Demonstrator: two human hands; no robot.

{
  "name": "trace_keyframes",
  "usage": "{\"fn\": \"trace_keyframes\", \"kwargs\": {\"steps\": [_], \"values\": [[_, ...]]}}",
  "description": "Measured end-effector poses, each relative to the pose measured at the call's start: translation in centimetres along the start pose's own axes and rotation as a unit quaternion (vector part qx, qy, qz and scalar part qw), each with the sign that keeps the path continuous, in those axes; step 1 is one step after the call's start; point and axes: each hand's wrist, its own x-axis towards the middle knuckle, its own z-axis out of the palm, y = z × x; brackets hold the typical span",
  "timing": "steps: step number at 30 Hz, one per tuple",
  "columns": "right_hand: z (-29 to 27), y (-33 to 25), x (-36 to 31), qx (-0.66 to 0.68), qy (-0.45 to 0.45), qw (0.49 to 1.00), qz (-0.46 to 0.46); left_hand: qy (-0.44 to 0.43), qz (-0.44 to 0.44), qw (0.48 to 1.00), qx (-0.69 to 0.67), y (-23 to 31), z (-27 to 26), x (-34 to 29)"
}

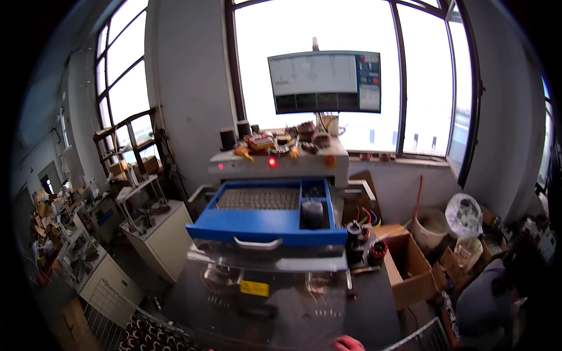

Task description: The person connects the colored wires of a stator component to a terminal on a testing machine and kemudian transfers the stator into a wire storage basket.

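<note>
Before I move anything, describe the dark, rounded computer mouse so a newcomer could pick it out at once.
Below the wide black-framed monitor, find the open bright-blue drawer with the curved white handle. The computer mouse sits in its right-hand section, beside the flat greyish keyboard. Its single domed shape sets it apart from the keyboard's rows of keys.

right hand (348, 343): one, partial, at the near edge of the scene, right of centre; small portion showing, remainder cut off; finger pose and grip indeterminate.
</note>
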Motion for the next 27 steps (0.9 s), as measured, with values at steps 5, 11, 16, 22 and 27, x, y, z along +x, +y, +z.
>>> {"fn": "trace_keyframes", "kwargs": {"steps": [5,11,16,22,27], "values": [[6.1,-4.7,4.9,-0.155,-0.157,0.950,-0.220,-0.171,0.220,0.929,0.242,-4.0,3.2,-3.3],[13.1,-5.9,7.0,-0.134,-0.216,0.943,-0.215,-0.360,0.325,0.844,0.230,10.2,10.7,-11.6],[15.8,-6.7,6.6,-0.104,-0.189,0.954,-0.210,-0.389,0.476,0.752,0.238,11.9,17.1,-11.5],[18.5,-6.9,6.8,-0.113,-0.185,0.961,-0.170,-0.275,0.548,0.762,0.209,15.1,24.7,-9.2],[16.5,-6.4,7.7,-0.005,-0.247,0.958,-0.144,-0.227,0.553,0.769,0.227,15.8,29.0,-8.3]]}}
